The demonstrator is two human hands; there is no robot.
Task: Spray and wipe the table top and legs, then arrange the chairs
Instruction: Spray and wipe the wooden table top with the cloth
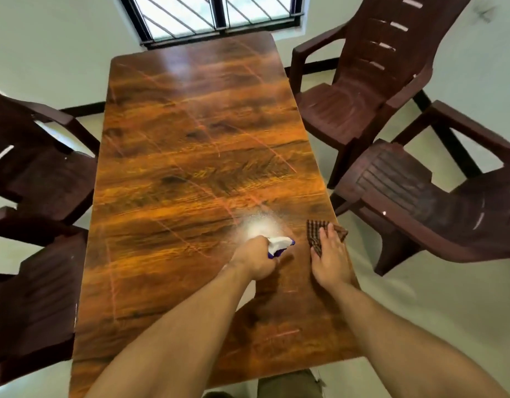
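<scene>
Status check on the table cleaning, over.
Left hand grips spray bottle, misting table top. Right hand flat on cloth. Chairs flank both sides.

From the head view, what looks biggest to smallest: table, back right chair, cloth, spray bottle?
1. table
2. back right chair
3. cloth and spray bottle: alike, both partly hidden, so unranked.
</scene>
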